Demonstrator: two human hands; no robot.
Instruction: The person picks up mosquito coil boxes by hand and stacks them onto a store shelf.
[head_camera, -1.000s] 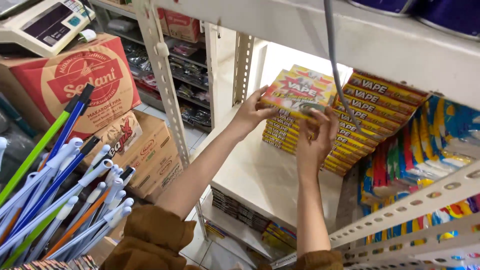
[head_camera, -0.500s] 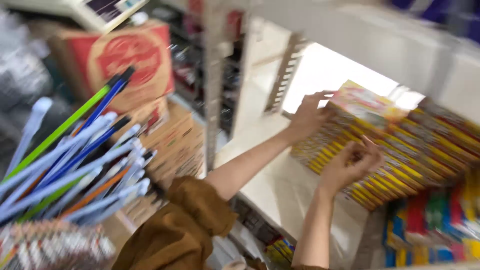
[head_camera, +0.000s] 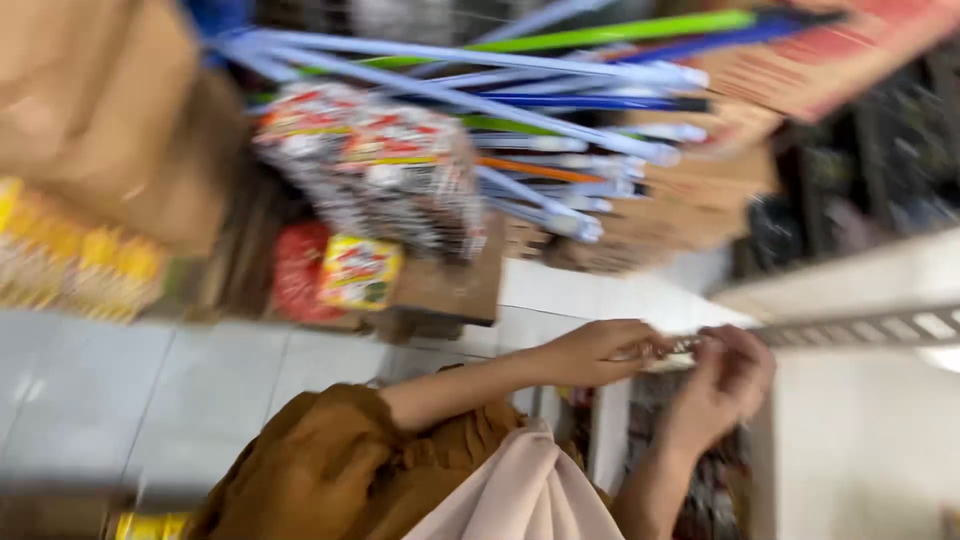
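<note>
left hand (head_camera: 600, 352): fingers curled, pinching a small blurry item (head_camera: 685, 347) right at the shelf rail (head_camera: 860, 328)
right hand (head_camera: 722, 385): cupped loosely just beside the left, touching the same item, grip too smeared to call
item: between both hands, at the rail's left end, kind unreadable
progress: looks mid-handling, nothing visibly set down yet
far side: bundle of broom handles (head_camera: 560, 100), cardboard boxes (head_camera: 720, 190)
near: white tiled floor (head_camera: 150, 400)

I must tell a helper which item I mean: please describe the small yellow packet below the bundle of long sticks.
Find the bundle of long blue and green sticks across the top. Under its left end hangs a cluster of red-and-white packets, and below that stands a brown cardboard box. The small yellow packet lies at the box's left, beside a red one; it alone there is yellow.
</note>
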